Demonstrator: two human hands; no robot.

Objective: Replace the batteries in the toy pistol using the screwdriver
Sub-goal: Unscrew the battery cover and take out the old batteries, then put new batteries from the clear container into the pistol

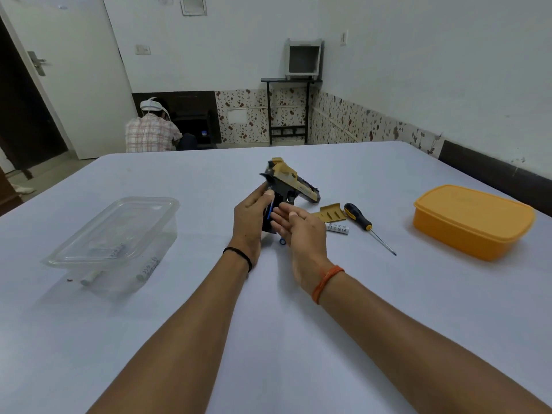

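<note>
A gold and black toy pistol (294, 182) is held upright over the middle of the table, my left hand (251, 218) gripping its black grip. A blue part shows in the open grip. My right hand (294, 231) rests at the grip's open side with fingers spread, touching it. Just right of the hands lie the gold battery cover (330, 213), a white battery (337, 228) and the black and yellow screwdriver (363, 222). A small blue ring (282, 241) sits on the cloth below the grip.
A clear plastic box (119, 234) with several batteries stands at the left. An orange lidded box (472, 221) stands at the right. A person sits on the floor beyond the table's far edge.
</note>
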